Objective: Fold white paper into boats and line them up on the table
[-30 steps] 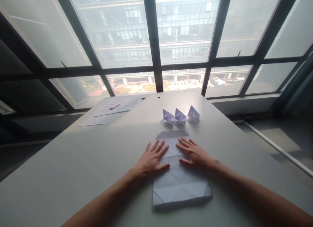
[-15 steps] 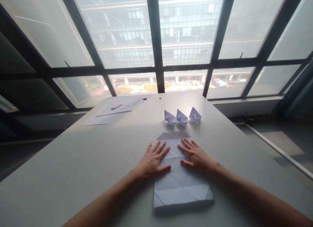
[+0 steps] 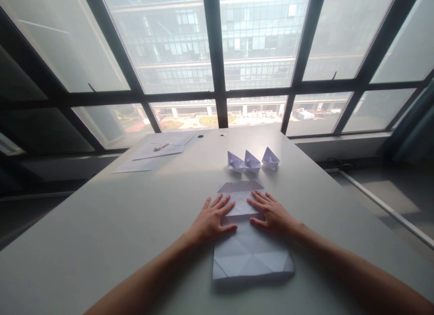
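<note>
A creased white sheet of paper (image 3: 252, 256) lies lengthwise in front of me, its far end folded into a slanted-cornered flap. Across its left side rests my left hand (image 3: 214, 217), palm down with fingers spread. Opposite it, my right hand (image 3: 270, 212) presses on the right side, fingers also stretched out. Between the hands a crosswise fold stands out in the paper, and diagonal creases mark the near half. Just past the far end stand three folded paper boats, the left one (image 3: 235, 162), the middle one (image 3: 252, 162) and the right one (image 3: 271, 158).
Flat white sheets (image 3: 142, 165) lie at the table's far left, with a small white object (image 3: 161, 147) on top. Two round holes show near the back edge of the white table (image 3: 135, 224). Large dark-framed windows rise behind it.
The near edge of the paper has shifted slightly away from me, and the crosswise fold between my hands has become sharper. Both hands stay flat in nearly the same spots.
</note>
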`<action>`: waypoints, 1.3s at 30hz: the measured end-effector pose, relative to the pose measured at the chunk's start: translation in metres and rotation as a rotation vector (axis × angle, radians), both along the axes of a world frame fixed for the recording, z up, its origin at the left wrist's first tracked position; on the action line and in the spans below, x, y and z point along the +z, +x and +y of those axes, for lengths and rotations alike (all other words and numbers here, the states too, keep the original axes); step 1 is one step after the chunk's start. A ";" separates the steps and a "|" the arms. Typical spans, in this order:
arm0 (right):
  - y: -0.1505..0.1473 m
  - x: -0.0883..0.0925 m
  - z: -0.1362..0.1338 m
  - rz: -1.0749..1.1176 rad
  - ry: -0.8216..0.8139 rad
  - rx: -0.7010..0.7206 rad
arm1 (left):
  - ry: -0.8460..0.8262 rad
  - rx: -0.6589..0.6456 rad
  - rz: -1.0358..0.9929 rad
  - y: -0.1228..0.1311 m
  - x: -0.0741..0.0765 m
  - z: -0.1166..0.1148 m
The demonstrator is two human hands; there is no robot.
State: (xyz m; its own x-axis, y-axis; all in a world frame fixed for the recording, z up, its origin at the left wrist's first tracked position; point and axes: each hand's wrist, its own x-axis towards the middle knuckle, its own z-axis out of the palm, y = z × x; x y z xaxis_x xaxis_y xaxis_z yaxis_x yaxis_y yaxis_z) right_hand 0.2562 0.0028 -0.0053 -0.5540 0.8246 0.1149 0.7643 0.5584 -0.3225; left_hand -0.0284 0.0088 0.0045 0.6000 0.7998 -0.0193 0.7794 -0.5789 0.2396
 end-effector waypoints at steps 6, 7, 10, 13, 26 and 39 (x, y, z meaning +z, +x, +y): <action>0.000 -0.003 0.001 0.030 0.035 -0.009 | 0.037 0.016 -0.066 0.000 0.000 0.000; 0.001 -0.003 0.002 0.038 0.044 -0.010 | 0.044 0.019 -0.079 0.000 0.000 0.000; 0.002 -0.005 0.002 0.056 0.067 -0.014 | 0.055 0.027 -0.108 -0.001 0.000 -0.001; 0.002 -0.005 0.001 0.062 0.076 -0.018 | 0.059 0.023 -0.114 -0.001 0.000 -0.002; 0.008 0.001 -0.004 0.456 0.071 -0.080 | 0.127 0.037 -0.547 -0.004 0.003 -0.007; -0.007 0.001 -0.011 1.040 -0.089 -0.275 | 0.365 0.311 -0.930 0.005 0.006 -0.009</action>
State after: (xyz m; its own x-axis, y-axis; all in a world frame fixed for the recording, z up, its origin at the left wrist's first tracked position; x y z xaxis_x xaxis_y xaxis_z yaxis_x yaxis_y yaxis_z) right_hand 0.2493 -0.0084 -0.0044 -0.0139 0.9343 0.3561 0.1876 0.3523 -0.9169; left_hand -0.0235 -0.0007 0.0104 0.0211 0.7860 0.6179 0.5046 -0.5419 0.6721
